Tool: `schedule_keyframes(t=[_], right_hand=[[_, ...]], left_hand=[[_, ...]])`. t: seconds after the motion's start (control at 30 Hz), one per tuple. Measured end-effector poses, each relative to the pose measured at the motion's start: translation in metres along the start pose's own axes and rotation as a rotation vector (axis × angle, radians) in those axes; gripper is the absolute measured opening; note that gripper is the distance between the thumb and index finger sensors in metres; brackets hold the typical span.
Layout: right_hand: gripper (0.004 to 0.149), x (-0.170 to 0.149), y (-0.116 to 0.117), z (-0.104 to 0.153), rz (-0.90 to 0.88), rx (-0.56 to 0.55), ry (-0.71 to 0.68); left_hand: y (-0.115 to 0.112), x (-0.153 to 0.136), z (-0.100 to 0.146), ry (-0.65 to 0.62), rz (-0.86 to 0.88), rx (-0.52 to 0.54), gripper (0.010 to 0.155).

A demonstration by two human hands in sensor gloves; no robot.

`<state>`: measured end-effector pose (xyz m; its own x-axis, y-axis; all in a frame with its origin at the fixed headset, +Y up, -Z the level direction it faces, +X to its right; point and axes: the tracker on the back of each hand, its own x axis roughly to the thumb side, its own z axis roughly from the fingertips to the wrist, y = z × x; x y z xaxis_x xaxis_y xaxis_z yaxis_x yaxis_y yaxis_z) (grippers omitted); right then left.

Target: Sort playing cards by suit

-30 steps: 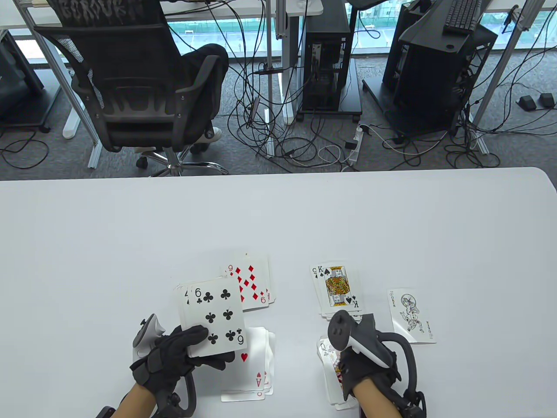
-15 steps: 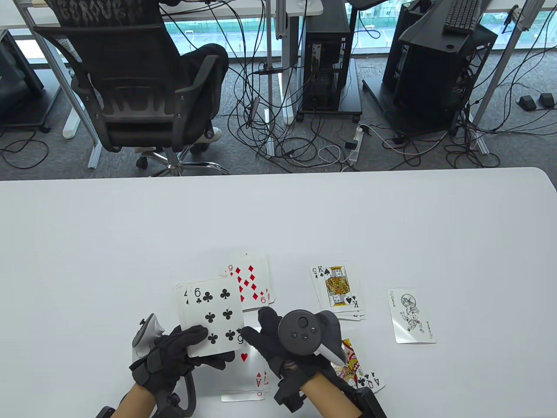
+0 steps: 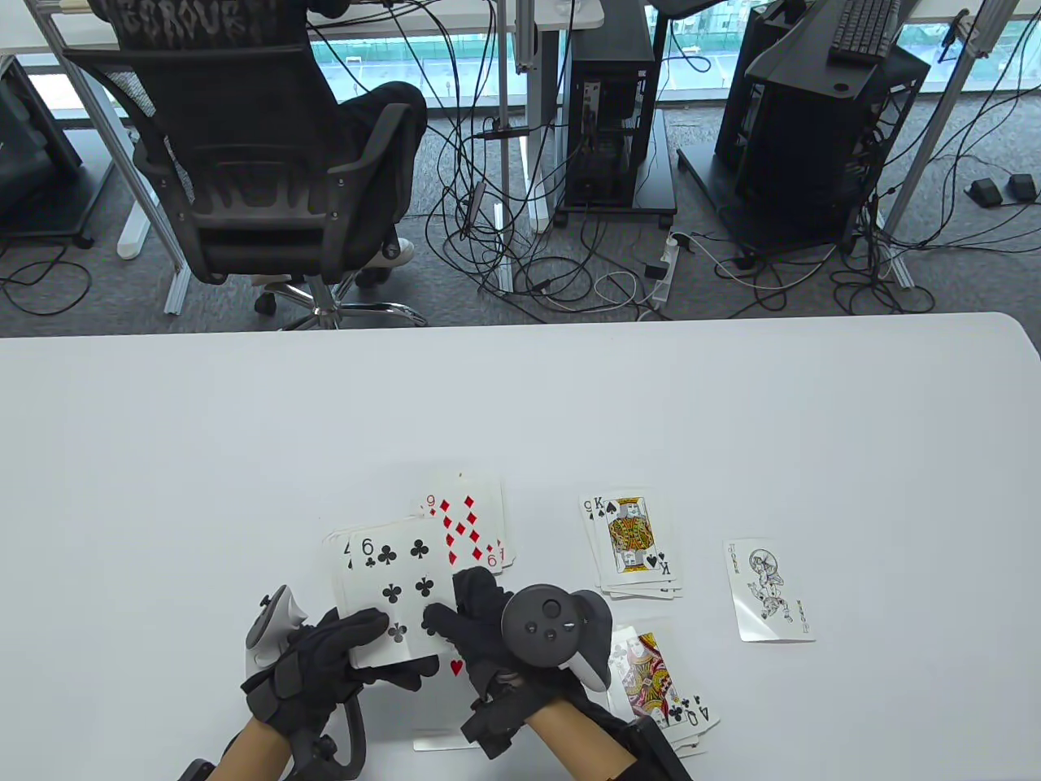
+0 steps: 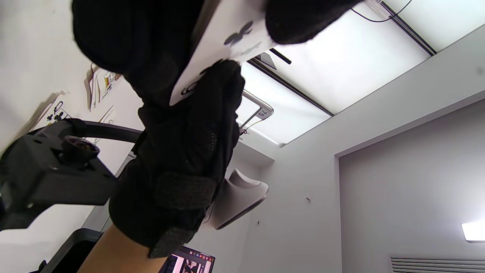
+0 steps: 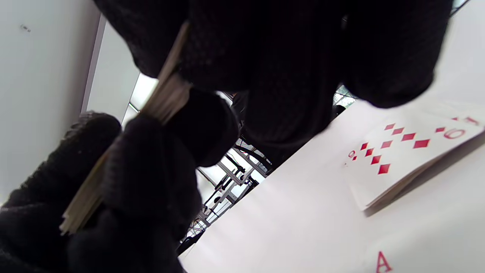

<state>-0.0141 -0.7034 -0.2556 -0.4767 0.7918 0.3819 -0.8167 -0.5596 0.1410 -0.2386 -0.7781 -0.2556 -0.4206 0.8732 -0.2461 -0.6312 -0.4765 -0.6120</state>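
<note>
My left hand (image 3: 398, 651) holds a face-up deck with the six of clubs (image 3: 394, 586) on top. My right hand (image 3: 455, 604) has come to the deck's right edge; its thumb lies on the six and its fingers curl under that edge. In the right wrist view the stack's edge (image 5: 166, 94) sits pinched between dark fingers. On the table lie the nine of diamonds pile (image 3: 472, 529), the king of spades pile (image 3: 630, 541), the queen of clubs pile (image 3: 659, 683) and the ace of hearts pile (image 3: 476, 720), which is partly under my hands.
A joker (image 3: 768, 590) lies alone at the right of the piles. The white table (image 3: 520, 407) stretches bare beyond the cards. An office chair (image 3: 260, 163) and cables stand on the floor past the far edge.
My right hand left the queen of clubs on its pile at the lower right and crossed left to the deck, where it now takes the six of clubs. The left hand stayed still.
</note>
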Motion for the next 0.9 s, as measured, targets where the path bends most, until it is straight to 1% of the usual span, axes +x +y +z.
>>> schedule_keyframes(t=[0.1,0.23,0.27,0.33,0.37,0.43,0.53,0.73,0.83,0.9], right_hand=[[0.043,-0.004,0.0,0.001,-0.053,0.002,0.003],[0.043,-0.006,0.0,0.003,-0.067,-0.012,-0.016],[0.047,-0.006,0.001,0.004,-0.075,0.003,-0.025],[0.06,-0.006,0.004,0.005,-0.074,0.055,-0.027],[0.058,-0.006,0.005,0.005,-0.065,0.057,-0.027],[0.048,-0.004,0.006,0.007,-0.06,-0.005,-0.051],[0.04,-0.002,0.005,0.006,-0.076,-0.014,-0.065],[0.04,-0.007,-0.004,0.006,-0.073,-0.052,-0.032],[0.04,-0.012,-0.016,0.006,-0.04,-0.083,-0.011],[0.04,-0.016,-0.026,0.008,-0.053,-0.098,0.022]], left_hand=[[0.0,0.0,0.0,0.001,0.0,-0.004,0.052],[0.0,0.0,0.0,-0.01,0.013,-0.009,0.052],[0.0,0.0,0.0,-0.01,0.009,-0.009,0.052],[-0.001,0.0,-0.001,-0.011,0.008,-0.021,0.052],[-0.001,0.0,-0.001,-0.008,0.01,-0.027,0.052],[0.0,-0.001,-0.001,0.004,0.004,-0.011,0.051],[0.0,-0.002,-0.001,-0.009,0.028,-0.025,0.051],[0.0,-0.001,-0.001,-0.011,0.012,-0.024,0.052],[0.0,-0.002,-0.001,-0.014,0.019,-0.023,0.051],[0.0,-0.001,-0.001,-0.018,0.017,-0.021,0.051]])
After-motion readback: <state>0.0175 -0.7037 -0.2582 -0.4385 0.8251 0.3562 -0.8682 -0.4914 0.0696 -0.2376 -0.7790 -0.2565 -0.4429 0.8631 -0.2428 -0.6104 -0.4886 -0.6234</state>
